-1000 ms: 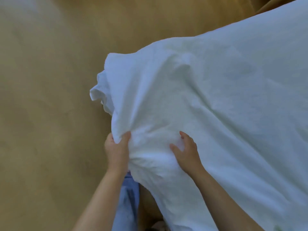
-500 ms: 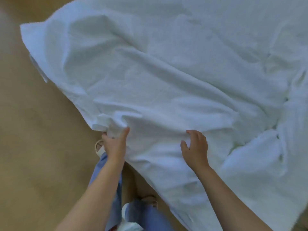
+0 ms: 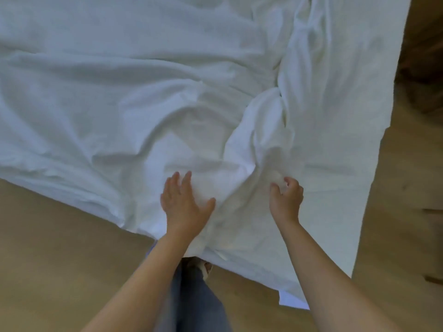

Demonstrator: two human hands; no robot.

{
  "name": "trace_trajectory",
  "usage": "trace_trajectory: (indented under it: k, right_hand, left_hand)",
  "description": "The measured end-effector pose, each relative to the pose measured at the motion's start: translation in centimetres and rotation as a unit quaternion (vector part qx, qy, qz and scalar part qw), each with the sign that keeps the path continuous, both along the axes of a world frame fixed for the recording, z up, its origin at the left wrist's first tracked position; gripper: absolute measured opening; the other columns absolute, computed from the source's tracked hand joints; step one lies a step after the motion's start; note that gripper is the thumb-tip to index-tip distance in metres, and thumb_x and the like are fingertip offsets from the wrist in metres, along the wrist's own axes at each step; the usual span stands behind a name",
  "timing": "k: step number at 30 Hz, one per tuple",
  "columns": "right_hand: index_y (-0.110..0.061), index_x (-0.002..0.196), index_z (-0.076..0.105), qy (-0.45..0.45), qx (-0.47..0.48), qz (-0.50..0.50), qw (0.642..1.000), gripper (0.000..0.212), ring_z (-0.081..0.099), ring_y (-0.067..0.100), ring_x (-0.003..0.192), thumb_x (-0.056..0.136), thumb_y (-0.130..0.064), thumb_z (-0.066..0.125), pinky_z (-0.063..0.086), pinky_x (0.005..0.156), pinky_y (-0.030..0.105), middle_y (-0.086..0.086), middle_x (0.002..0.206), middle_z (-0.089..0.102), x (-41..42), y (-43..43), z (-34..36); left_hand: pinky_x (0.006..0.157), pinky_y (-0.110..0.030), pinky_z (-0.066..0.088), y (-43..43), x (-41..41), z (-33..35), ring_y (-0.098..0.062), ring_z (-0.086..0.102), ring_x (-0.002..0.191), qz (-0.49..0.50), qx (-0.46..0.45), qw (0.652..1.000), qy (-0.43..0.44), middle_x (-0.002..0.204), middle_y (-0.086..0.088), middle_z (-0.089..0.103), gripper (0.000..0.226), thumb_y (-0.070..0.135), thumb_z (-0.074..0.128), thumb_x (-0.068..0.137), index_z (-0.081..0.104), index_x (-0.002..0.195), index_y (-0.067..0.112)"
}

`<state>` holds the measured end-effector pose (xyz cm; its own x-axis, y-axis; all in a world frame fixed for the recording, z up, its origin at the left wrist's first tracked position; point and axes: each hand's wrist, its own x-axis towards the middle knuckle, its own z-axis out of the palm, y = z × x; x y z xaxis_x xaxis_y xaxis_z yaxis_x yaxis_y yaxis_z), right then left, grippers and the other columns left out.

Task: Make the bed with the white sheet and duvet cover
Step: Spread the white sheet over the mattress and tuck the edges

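Observation:
A large white cloth (image 3: 148, 87), sheet or duvet cover, lies spread and wrinkled over most of the view, its near edge hanging towards me. My left hand (image 3: 183, 204) rests flat on the cloth near that edge, fingers straight and spread. My right hand (image 3: 286, 196) has its fingers curled into a bunched fold of the same cloth, pinching it. A thick ridge of gathered fabric (image 3: 261, 125) runs up and away from my right hand. What lies under the cloth is hidden.
A tan wooden floor (image 3: 55, 248) shows below and to the left of the cloth, and again at the right (image 3: 407, 188). My legs in blue jeans (image 3: 194, 295) and a foot stand at the cloth's near edge. Dark wooden shapes sit at the far right edge.
The cloth has dropped from a lifted, billowing state to lie spread out. My left hand let go of the edge and now lies flat on it. My right hand closed on a fold.

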<state>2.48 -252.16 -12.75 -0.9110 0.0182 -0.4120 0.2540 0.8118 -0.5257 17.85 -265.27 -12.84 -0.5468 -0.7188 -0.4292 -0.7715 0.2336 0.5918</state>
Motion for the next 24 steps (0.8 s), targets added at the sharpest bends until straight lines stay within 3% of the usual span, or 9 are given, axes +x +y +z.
trace_trajectory:
  k: [4, 7, 9, 11, 13, 16, 19, 21, 24]
  right_hand:
    - [-0.009, 0.141, 0.033, -0.116, -0.034, -0.133, 0.984, 0.07, 0.042, 0.032, 0.126, 0.086, -0.038, 0.065, 0.038, 0.103, 0.041, 0.013, 0.141, 0.04, -0.5, 1.5, -1.8]
    - [-0.015, 0.142, 0.029, -0.207, -0.139, -0.195, 0.949, 0.079, 0.048, 0.02, 0.116, 0.082, -0.047, 0.067, 0.039, 0.096, 0.034, -0.001, 0.129, 0.046, 0.1, 1.5, -2.6]
    - [-0.015, 0.135, 0.044, -0.298, -0.243, -0.234, 0.893, 0.078, 0.054, 0.018, 0.113, 0.075, -0.059, 0.067, 0.041, 0.101, 0.037, 0.0, 0.13, 0.054, 0.1, 0.9, -2.6]
    - [-0.013, 0.121, 0.061, -0.339, -0.35, -0.26, 0.834, 0.058, 0.063, 0.024, 0.101, 0.083, -0.055, 0.059, 0.048, 0.095, 0.039, 0.008, 0.113, 0.067, -0.3, 0.5, -1.4]
    - [-0.01, 0.111, 0.067, -0.353, -0.408, -0.241, 0.807, 0.047, 0.066, 0.025, 0.097, 0.088, -0.049, 0.052, 0.048, 0.091, 0.039, 0.01, 0.104, 0.07, -0.8, 0.5, -0.1]
    - [-0.012, 0.124, 0.061, -0.36, -0.435, -0.149, 0.812, 0.064, 0.059, 0.019, 0.117, 0.087, -0.061, 0.042, 0.037, 0.108, 0.036, 0.007, 0.122, 0.065, -0.9, 0.6, 1.6]
    - [-0.01, 0.132, 0.053, -0.354, -0.458, -0.114, 0.807, 0.083, 0.059, 0.014, 0.116, 0.083, -0.069, 0.021, 0.04, 0.105, 0.032, 0.005, 0.122, 0.065, -0.9, 0.7, 2.7]
    - [-0.01, 0.118, 0.063, -0.327, -0.456, -0.135, 0.816, 0.084, 0.061, 0.014, 0.101, 0.088, -0.069, 0.01, 0.044, 0.096, 0.032, 0.003, 0.106, 0.068, -1.4, 1.5, 2.8]
    - [-0.015, 0.096, 0.069, -0.245, -0.403, -0.242, 0.848, 0.058, 0.056, 0.015, 0.087, 0.096, -0.057, 0.03, 0.044, 0.086, 0.032, 0.002, 0.09, 0.062, -2.1, 2.5, 2.1]
  left_hand:
    - [0.116, -0.045, -0.003, 1.9, -5.0, 0.1, -0.022, -0.007, 0.146, -0.309, -0.063, 0.949, -0.008, 0.158, -0.003, -0.003, 0.097, 0.057, 0.06, 0.081, 0.0, 0.151, 0.027]
    - [0.115, -0.048, 0.0, 2.5, -7.8, -1.0, -0.023, -0.004, 0.146, -0.386, -0.066, 0.919, -0.054, 0.159, -0.005, -0.004, 0.101, 0.058, 0.059, 0.081, -0.006, 0.15, 0.026]
    - [0.115, -0.05, 0.006, 2.1, -8.9, -1.7, -0.024, 0.001, 0.146, -0.375, -0.041, 0.923, -0.077, 0.158, -0.007, 0.001, 0.104, 0.062, 0.06, 0.078, -0.004, 0.151, 0.024]
    - [0.115, -0.049, 0.01, 1.3, -9.3, -1.8, -0.025, 0.005, 0.146, -0.351, -0.006, 0.932, -0.087, 0.158, -0.008, 0.005, 0.104, 0.068, 0.057, 0.076, 0.001, 0.151, 0.023]
    - [0.116, -0.046, 0.012, 0.9, -9.1, -0.9, -0.024, 0.008, 0.145, -0.331, 0.026, 0.942, -0.05, 0.158, -0.007, 0.008, 0.104, 0.072, 0.056, 0.074, 0.006, 0.151, 0.024]
    - [0.115, -0.04, 0.023, 1.7, -9.4, 1.6, -0.019, 0.02, 0.143, -0.309, 0.119, 0.943, 0.031, 0.155, -0.003, 0.021, 0.106, 0.078, 0.055, 0.066, 0.021, 0.149, 0.02]
    - [0.091, -0.033, 0.046, 2.4, -11.2, 2.7, -0.021, 0.055, 0.111, -0.234, 0.178, 0.954, 0.065, 0.121, -0.003, 0.059, 0.055, 0.046, 0.057, 0.083, 0.048, 0.125, 0.011]
    - [0.079, -0.033, 0.047, 2.4, -12.4, 2.7, -0.026, 0.058, 0.094, -0.21, 0.172, 0.961, 0.046, 0.102, -0.009, 0.062, 0.025, 0.019, 0.046, 0.093, 0.054, 0.111, 0.003]
    - [0.056, -0.023, 0.038, 2.1, -12.8, 3.4, -0.018, 0.044, 0.065, -0.096, 0.281, 0.953, 0.05, 0.068, -0.002, 0.049, 0.025, 0.012, 0.036, 0.094, 0.05, 0.074, 0.008]
